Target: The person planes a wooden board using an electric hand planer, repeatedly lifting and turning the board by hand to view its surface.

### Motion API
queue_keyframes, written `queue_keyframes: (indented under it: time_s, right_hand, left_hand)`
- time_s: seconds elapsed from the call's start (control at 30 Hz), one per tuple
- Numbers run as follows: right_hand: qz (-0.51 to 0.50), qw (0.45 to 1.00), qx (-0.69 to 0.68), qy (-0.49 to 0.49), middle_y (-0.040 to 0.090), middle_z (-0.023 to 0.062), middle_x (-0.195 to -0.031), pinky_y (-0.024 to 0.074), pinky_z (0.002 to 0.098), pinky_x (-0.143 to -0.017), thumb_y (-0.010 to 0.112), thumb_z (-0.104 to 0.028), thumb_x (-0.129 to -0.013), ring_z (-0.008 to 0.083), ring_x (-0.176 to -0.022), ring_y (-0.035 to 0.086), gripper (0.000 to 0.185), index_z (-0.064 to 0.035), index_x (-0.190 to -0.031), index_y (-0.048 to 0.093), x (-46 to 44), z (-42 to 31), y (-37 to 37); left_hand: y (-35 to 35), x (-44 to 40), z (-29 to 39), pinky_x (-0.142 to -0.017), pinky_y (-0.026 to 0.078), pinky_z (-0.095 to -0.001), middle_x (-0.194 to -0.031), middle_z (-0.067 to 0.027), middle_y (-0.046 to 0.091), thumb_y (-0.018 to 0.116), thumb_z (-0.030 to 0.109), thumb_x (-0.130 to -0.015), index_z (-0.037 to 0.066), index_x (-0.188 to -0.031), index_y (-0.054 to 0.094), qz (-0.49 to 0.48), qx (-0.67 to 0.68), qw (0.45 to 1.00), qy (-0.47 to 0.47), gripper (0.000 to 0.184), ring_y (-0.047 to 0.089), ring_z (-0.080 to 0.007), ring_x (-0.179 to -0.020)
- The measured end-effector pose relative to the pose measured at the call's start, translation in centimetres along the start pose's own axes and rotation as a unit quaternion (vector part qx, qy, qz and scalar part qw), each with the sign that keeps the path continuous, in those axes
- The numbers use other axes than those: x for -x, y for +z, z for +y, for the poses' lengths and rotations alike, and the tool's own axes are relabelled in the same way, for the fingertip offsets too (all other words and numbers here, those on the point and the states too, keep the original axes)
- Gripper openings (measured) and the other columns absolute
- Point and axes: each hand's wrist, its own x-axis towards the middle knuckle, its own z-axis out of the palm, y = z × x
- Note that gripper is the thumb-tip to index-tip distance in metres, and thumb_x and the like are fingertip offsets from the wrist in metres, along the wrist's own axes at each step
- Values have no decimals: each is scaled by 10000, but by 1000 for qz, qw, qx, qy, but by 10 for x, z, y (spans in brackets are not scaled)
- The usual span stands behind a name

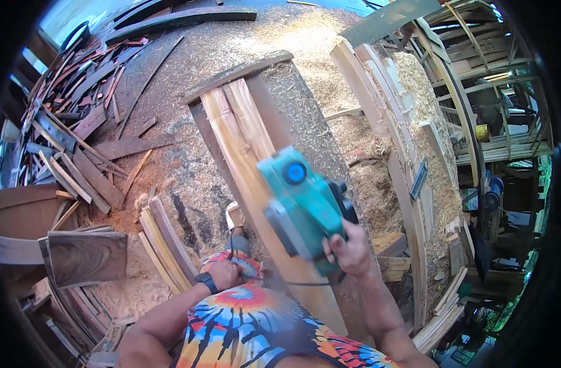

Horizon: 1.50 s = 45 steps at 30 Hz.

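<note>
My right hand [353, 248] is wrapped round the rear handle of a teal electric planer [305, 208] with a blue front knob. The planer rests on a long wooden board [243, 144], slightly blurred. The board lies lengthwise on a narrow bench [302, 98], against a raised strip [237, 76] at the far end. Down by my waist, my left hand [224, 273] is closed round a black power cord [274, 283], which runs across the board to the back of the planer. The planer's underside and the board beneath it are hidden.
Wood shavings [379, 190] cover the ground and part of the bench. At left lies a heap of scrap wood [78, 122], with stacked planks [164, 239] nearer me. Long timbers [397, 135] run along the right, where a metal-coloured tool [418, 178] lies.
</note>
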Motion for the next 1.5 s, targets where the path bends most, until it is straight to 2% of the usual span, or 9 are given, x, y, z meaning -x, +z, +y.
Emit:
queue_keyframes:
  time_s: [0.1,0.2,0.33,0.47,0.5,0.57,0.73,1.13,1.5]
  right_hand:
    - [39,998,-39,38,592,5,-648,425,243,-487,583,-723,-891,62,-536,532,780,29,-1089,649,72,27,-9]
    - [48,993,-83,64,584,30,-693,427,238,-493,595,-754,-848,89,-538,538,893,47,-1242,596,139,60,-19]
    - [75,991,-86,65,579,38,-683,425,241,-492,597,-750,-850,96,-533,539,887,50,-1232,594,210,90,-20]
    - [82,991,-94,57,574,40,-671,413,232,-488,606,-761,-835,93,-536,537,882,46,-1189,598,252,111,-20]
    - [80,991,-93,55,573,38,-668,410,230,-486,610,-767,-828,91,-536,536,882,44,-1175,600,257,117,-19]
    - [75,992,-92,52,574,23,-658,416,230,-482,605,-760,-837,79,-533,538,843,32,-1127,609,265,127,-15]
    - [51,994,-74,54,574,-8,-638,451,244,-478,605,-724,-867,63,-528,550,757,10,-1050,619,244,120,-6]
    - [10,1000,15,-8,562,30,-541,467,311,-482,582,-716,-894,115,-510,593,721,4,-915,609,104,76,12]
    - [-11,996,85,-28,613,158,-655,494,384,-556,605,-694,-896,316,-610,679,700,4,-940,610,-13,24,28]
  left_hand:
    - [33,0,-8,-729,564,-486,-803,-187,720,691,332,-776,101,-799,770,-2,13,1000,-16,246,711,-364,-764]
    - [68,1,-7,-786,544,-498,-792,-191,718,656,280,-772,89,-738,757,13,-39,999,12,219,697,-388,-776]
    - [103,17,20,-824,516,-521,-879,-260,693,626,258,-774,-41,-890,677,7,-103,995,-12,325,680,-417,-838]
    - [150,37,44,-788,498,-560,-851,-268,676,536,413,-979,5,-876,630,68,-19,993,-93,431,654,-443,-861]
    - [160,42,48,-797,489,-570,-884,-296,665,453,428,-1040,-19,-919,622,55,-11,993,-103,493,645,-465,-859]
    - [173,56,53,-796,490,-564,-903,-301,664,460,411,-1037,-22,-954,621,59,1,993,-103,470,642,-469,-874]
    - [170,62,50,-825,486,-559,-926,-297,667,478,393,-1031,-7,-998,653,28,16,989,-141,438,634,-472,-931]
    - [57,37,14,-857,499,-551,-1003,-275,696,499,377,-1025,32,-1061,676,32,149,956,-253,389,657,-462,-989]
    - [-18,14,-21,-825,502,-550,-980,-281,698,513,405,-1028,39,-1086,683,18,143,954,-262,408,659,-472,-960]
